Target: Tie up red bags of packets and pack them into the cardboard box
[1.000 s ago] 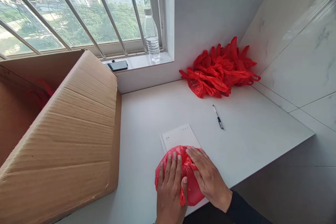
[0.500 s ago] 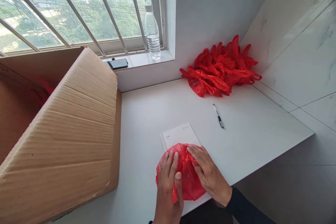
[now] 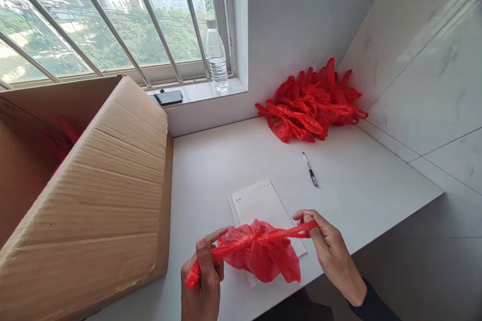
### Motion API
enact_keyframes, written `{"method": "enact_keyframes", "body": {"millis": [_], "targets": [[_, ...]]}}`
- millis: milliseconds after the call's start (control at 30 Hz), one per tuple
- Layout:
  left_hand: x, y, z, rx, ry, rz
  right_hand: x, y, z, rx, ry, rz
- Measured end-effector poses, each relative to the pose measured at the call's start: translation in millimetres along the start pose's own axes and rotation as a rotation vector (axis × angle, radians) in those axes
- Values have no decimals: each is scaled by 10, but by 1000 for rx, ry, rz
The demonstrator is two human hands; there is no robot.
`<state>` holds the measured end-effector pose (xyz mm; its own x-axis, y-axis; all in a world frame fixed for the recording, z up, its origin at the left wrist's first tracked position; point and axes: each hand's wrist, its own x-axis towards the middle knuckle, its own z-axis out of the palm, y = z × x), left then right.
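The red plastic bag lies between the two hands, directly rightward of the left hand and leftward of the right hand. Its long axis, the line of its two twisted ends, runs from hand to hand, rising slightly away from the person towards the right. The left hand is the nearer to the bag's body, its fingers at the edge of the film.

Left hand: thumb and forefinger pinch one twisted end; a short stub projects below the thumb. Right hand: thumb and fingers pinch the looped tip of the other end.

Condition of bag: thin, translucent, creased; gathered tightly at the middle, flaring loosely below. Whether a knot is present cannot be determined, nor whether the body touches the white notebook beneath.

Beyond the right hand, a pen lies on the table. Left of the left hand stands a cardboard box.
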<state>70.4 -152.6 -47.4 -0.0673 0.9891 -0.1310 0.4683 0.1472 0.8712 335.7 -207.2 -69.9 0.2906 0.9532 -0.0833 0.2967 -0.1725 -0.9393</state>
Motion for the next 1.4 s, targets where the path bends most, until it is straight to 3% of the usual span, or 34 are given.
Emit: {"method": "enact_keyframes", "body": {"millis": [167, 333, 433, 567, 700, 833, 967, 1200, 1300, 1400], "targets": [[51, 238, 41, -200, -5, 40, -151, -230, -20, 132, -34, -125], [120, 171, 141, -319, -33, 39, -145, -346, -35, 15, -302, -186], [66, 71, 306, -266, -23, 51, -23, -320, 21, -39, -271, -193], [-45, -191, 683, -75, 64, 125, 208, -169, 249, -41, -179, -130], [-13, -515, 1060, 113, 54, 155, 313, 130, 562, -124, -246, -148], [78, -625, 1207, 169, 31, 183, 283, 506, 805, -317, -212, -260], [52, -520, 1143, 185, 22, 183, 227, 567, 847, -329, -204, -298], [-43, -212, 743, -117, 121, -13, -22, 20, 719, -83, -198, -227], [-34, -114, 536, -400, -6, -208, -123, -16, 775, -148, -187, -354], [-41, -34, 416, -574, -112, -343, -177, 94, 913, -222, -135, -586]]}}
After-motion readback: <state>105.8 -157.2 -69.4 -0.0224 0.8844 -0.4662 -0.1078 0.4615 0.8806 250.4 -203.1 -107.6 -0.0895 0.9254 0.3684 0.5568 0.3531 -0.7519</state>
